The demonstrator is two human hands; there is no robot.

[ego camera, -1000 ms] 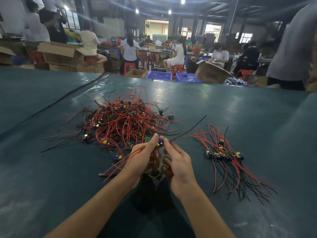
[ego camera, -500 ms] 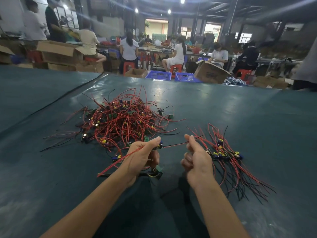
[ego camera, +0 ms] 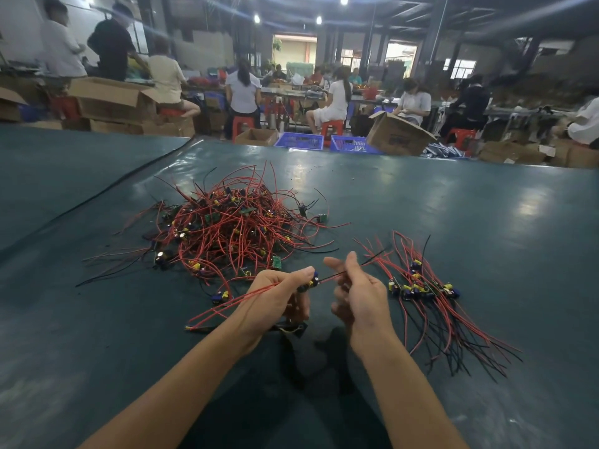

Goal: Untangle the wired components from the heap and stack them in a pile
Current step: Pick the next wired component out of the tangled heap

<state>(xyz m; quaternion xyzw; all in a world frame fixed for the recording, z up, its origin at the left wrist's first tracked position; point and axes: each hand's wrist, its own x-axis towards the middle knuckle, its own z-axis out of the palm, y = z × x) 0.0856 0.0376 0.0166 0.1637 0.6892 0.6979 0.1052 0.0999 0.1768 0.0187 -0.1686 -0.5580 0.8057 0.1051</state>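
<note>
Head view, one frame.

Hands: held close together above the near part of the surface [ego camera: 486, 222], not touching each other. Left hand [ego camera: 278, 296] has its fingers curled, thumb and forefinger pinching a wired component [ego camera: 312, 281], a small blue and yellow part. Its red wires [ego camera: 233, 303] trail out behind the hand, down and to the left, ends reaching the surface. Right hand [ego camera: 359, 296] is also curled; thumb and forefinger pinch a thin lead [ego camera: 330, 277] that runs from the component across the gap between the hands and out past the fingers toward the right. The lead looks taut between the two hands.

Heap [ego camera: 233, 228]: tangled red and black wires with small green boards and yellow parts, lying on the surface beyond and left of the hands. Loose wire ends spread outward on all sides.

Pile [ego camera: 421, 286]: sorted components just right of the right hand, bodies grouped together, wires fanned toward the near right.

One more dark part [ego camera: 291, 328] lies on the surface under the left hand; details cannot be made out.

Background: cardboard boxes [ego camera: 113, 102], blue crates [ego camera: 299, 140], people seated on red stools [ego camera: 330, 126] at benches. Overhead lights on.
</note>
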